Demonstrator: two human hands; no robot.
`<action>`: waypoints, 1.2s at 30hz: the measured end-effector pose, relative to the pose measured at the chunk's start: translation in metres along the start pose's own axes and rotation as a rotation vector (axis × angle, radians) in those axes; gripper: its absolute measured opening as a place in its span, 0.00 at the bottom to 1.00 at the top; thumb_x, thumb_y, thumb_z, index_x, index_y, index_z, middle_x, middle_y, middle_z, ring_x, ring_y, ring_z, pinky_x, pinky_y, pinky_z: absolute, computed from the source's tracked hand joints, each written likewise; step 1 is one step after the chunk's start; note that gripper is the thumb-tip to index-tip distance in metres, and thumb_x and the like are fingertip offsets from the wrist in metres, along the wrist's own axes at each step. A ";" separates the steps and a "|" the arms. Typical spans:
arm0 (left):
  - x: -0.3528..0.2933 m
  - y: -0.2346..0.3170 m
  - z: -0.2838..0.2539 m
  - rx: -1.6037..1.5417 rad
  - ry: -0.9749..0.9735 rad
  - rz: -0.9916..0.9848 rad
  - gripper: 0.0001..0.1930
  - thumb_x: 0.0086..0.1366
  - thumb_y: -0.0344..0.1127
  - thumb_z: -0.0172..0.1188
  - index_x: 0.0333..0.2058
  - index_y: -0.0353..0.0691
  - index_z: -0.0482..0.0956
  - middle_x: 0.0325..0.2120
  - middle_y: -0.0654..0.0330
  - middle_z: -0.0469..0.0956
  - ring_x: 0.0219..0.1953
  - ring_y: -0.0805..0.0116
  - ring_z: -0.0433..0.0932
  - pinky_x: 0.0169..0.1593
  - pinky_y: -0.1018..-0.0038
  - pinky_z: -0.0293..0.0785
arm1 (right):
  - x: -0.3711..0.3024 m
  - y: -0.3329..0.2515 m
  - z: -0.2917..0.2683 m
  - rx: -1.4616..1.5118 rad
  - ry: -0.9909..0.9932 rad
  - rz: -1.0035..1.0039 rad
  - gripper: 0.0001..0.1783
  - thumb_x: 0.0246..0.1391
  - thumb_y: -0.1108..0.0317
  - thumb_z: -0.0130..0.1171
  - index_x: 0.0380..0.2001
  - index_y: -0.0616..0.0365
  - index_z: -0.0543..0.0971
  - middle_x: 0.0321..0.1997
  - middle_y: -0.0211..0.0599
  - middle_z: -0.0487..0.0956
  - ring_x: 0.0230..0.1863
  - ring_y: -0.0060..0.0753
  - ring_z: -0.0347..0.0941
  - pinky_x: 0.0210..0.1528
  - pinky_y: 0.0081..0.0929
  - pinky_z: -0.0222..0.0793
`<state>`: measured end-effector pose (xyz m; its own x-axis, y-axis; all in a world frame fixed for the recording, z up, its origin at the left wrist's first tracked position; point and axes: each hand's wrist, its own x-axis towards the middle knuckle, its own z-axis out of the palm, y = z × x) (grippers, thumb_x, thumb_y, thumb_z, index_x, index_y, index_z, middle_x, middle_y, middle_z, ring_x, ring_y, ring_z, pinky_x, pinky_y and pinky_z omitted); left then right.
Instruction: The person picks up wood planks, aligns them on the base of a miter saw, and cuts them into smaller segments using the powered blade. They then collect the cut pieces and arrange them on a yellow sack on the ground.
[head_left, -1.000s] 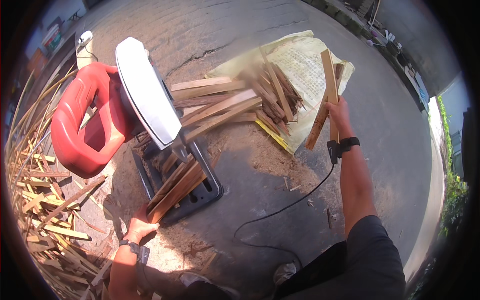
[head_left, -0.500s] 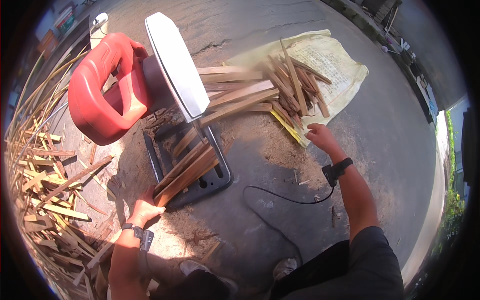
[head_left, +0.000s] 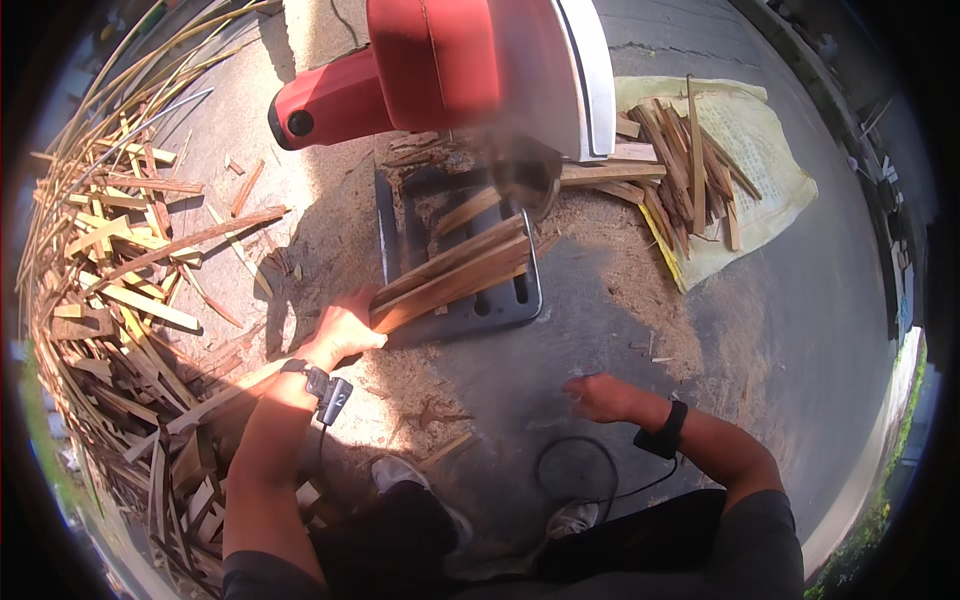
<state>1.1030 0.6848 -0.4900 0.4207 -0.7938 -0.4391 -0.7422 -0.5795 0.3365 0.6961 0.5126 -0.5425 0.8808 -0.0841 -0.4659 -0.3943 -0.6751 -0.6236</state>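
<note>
My left hand (head_left: 345, 328) grips the near ends of a bundle of wooden strips (head_left: 455, 275), its fingers closed round them. The strips lie slanting over the black slotted base (head_left: 535, 295) of a red cut-off saw (head_left: 435, 65). Above their far ends stands the saw's head, with its white guard (head_left: 588, 75) and a dark, blurred blade (head_left: 530, 180). Away from the saw, over the floor to the right, my right hand (head_left: 600, 397) is slightly blurred. Nothing shows in its loosely bent fingers.
More wood strips (head_left: 690, 165) rest on a pale woven sack (head_left: 775, 195) beyond the base. A large heap of scrap wood (head_left: 110, 270) spreads along the left. Sawdust (head_left: 640, 285) covers parts of the concrete floor. A black cable (head_left: 540, 465) loops near my shoes (head_left: 400, 475).
The right hand has drawn back from beside the sack toward my body. My left hand keeps its hold on the wooden strips. The whole view has shifted, with the saw now farther up and right.
</note>
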 end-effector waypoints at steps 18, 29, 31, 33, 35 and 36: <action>0.025 -0.005 -0.026 -0.146 -0.253 0.163 0.41 0.39 0.49 0.68 0.53 0.40 0.67 0.51 0.47 0.69 0.56 0.49 0.67 0.57 0.61 0.68 | 0.193 -0.167 -0.027 0.041 0.795 -0.226 0.30 0.39 0.75 0.58 0.50 0.69 0.68 0.53 0.54 0.69 0.52 0.57 0.65 0.53 0.44 0.64; 0.131 0.087 -0.008 0.197 0.161 0.165 0.14 0.59 0.38 0.53 0.43 0.39 0.73 0.37 0.48 0.79 0.42 0.52 0.80 0.40 0.60 0.78 | 0.169 -0.154 -0.032 0.073 0.777 -0.321 0.28 0.40 0.81 0.55 0.51 0.70 0.67 0.55 0.55 0.66 0.59 0.58 0.61 0.61 0.43 0.59; 0.138 0.083 -0.002 0.251 0.190 0.189 0.14 0.60 0.35 0.52 0.44 0.40 0.73 0.38 0.47 0.78 0.42 0.52 0.80 0.40 0.59 0.78 | 0.165 -0.149 -0.030 0.080 0.818 -0.382 0.28 0.41 0.82 0.54 0.51 0.69 0.67 0.56 0.55 0.66 0.59 0.58 0.60 0.61 0.42 0.59; 0.138 0.086 -0.002 0.227 0.154 0.253 0.14 0.59 0.33 0.52 0.45 0.39 0.72 0.40 0.47 0.78 0.42 0.51 0.79 0.40 0.59 0.78 | 0.163 -0.142 -0.028 0.119 0.837 -0.437 0.28 0.40 0.83 0.54 0.51 0.67 0.68 0.56 0.54 0.66 0.59 0.57 0.62 0.60 0.40 0.60; 0.136 0.088 -0.003 0.218 0.134 0.255 0.14 0.59 0.32 0.52 0.45 0.39 0.71 0.40 0.47 0.78 0.42 0.50 0.79 0.41 0.59 0.78 | 0.151 -0.141 -0.025 0.188 0.866 -0.390 0.28 0.39 0.84 0.54 0.50 0.66 0.69 0.56 0.53 0.67 0.58 0.56 0.63 0.59 0.40 0.62; 0.134 0.089 -0.005 0.205 0.121 0.256 0.14 0.59 0.32 0.52 0.45 0.39 0.71 0.40 0.47 0.77 0.42 0.49 0.79 0.41 0.59 0.77 | 0.146 -0.141 -0.026 0.251 0.891 -0.346 0.29 0.38 0.85 0.54 0.50 0.65 0.69 0.55 0.52 0.68 0.56 0.56 0.65 0.58 0.39 0.63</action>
<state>1.0956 0.5259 -0.5142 0.2569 -0.9319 -0.2561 -0.9158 -0.3194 0.2436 0.8868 0.5766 -0.5058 0.7926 -0.5020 0.3462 -0.0312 -0.6003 -0.7991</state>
